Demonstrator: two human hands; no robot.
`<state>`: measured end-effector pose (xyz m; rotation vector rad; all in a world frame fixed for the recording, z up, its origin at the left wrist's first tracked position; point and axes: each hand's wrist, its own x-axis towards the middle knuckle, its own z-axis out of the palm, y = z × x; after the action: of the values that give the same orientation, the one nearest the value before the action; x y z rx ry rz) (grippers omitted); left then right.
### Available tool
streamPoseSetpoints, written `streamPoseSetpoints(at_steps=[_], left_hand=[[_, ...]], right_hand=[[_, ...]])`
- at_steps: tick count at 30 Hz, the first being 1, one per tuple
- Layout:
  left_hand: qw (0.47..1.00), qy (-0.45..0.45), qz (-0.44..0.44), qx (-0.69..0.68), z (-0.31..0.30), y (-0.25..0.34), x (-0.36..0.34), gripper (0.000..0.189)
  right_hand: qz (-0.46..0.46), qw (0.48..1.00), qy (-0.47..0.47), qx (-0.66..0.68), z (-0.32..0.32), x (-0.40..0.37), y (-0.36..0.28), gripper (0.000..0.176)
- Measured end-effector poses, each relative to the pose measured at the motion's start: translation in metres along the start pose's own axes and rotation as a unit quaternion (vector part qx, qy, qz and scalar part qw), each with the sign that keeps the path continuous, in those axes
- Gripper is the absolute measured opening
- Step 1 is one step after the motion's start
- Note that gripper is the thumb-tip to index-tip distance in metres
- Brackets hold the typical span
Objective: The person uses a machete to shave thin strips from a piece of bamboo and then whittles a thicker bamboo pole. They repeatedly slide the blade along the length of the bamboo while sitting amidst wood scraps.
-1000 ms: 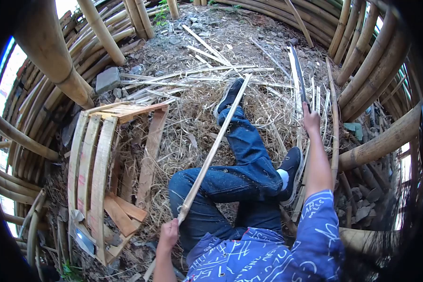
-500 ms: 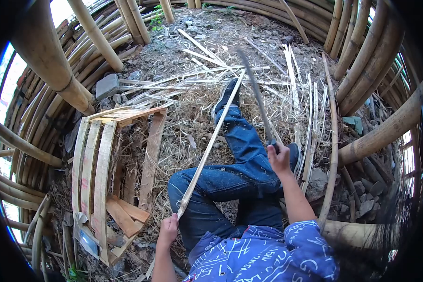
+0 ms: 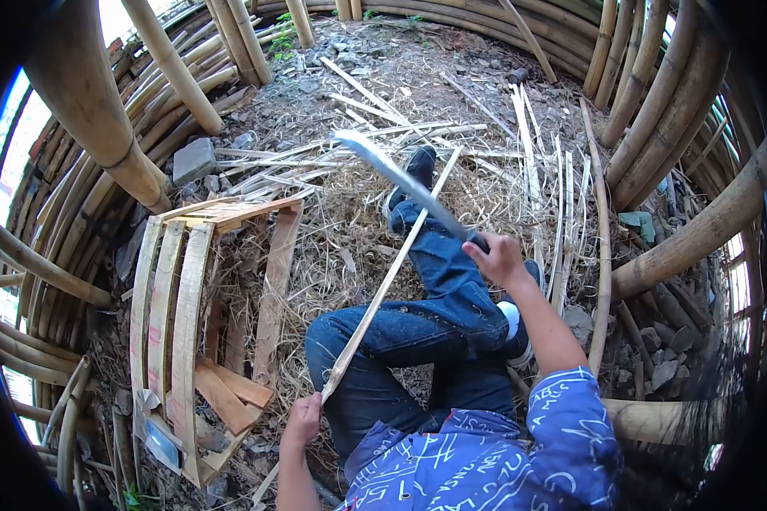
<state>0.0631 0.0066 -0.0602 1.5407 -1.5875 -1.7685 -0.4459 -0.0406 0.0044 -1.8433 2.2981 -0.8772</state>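
A long pale bamboo strip (image 3: 382, 289) slants across my bent left leg, its near end in the closed fingers of my left hand (image 3: 302, 419). My right hand (image 3: 498, 258) is wrapped round the dark handle of a long machete (image 3: 400, 180). The blade points up and to the left, its flat side catching the light, and passes over the strip near the strip's far end. Whether blade and strip touch, I cannot tell. My jeans (image 3: 400, 334) lie beneath the strip.
To the left stands a slatted wooden crate (image 3: 169, 315). Split strips (image 3: 528, 162) and shavings (image 3: 324, 272) litter the ground. Thick bamboo poles (image 3: 77, 94) rise on both sides. A grey block (image 3: 194, 160) lies beyond the crate, and a bamboo pole (image 3: 605, 247) lies to the right.
The machete has swung left, from beside the strip to across it, and its flat side now shows. My right hand has turned and risen slightly. The strip has tilted a little to the right.
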Motion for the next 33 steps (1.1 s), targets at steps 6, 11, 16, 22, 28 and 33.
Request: streamPoseSetpoints(at_steps=[6, 11, 16, 22, 28, 33], left_hand=[[1.000, -0.009, 0.017, 0.020, -0.005, -0.007, 0.001, 0.049], [1.000, -0.006, -0.012, 0.005, 0.000, -0.018, -0.008, 0.050], [0.999, -0.017, -0.034, -0.021, 0.005, -0.007, -0.012, 0.050], [0.997, -0.016, -0.072, 0.001, 0.002, 0.015, -0.014, 0.051], [0.999, -0.004, -0.041, 0.020, 0.008, 0.018, -0.015, 0.052], [0.999, -0.012, -0.036, -0.012, 0.006, 0.000, -0.012, 0.053]], right_hand=[[0.124, 0.992, -0.009, -0.032, -0.040, 0.047, 0.051, 0.072], [0.264, 0.964, 0.023, -0.014, -0.053, 0.060, 0.110, 0.073], [0.268, 0.956, 0.106, 0.053, -0.033, 0.019, 0.114, 0.073], [0.232, 0.949, 0.110, 0.183, -0.013, -0.019, 0.061, 0.065], [0.198, 0.909, 0.121, 0.346, -0.007, -0.037, -0.010, 0.057], [0.107, 0.931, 0.108, 0.332, -0.007, -0.045, -0.028, 0.054]])
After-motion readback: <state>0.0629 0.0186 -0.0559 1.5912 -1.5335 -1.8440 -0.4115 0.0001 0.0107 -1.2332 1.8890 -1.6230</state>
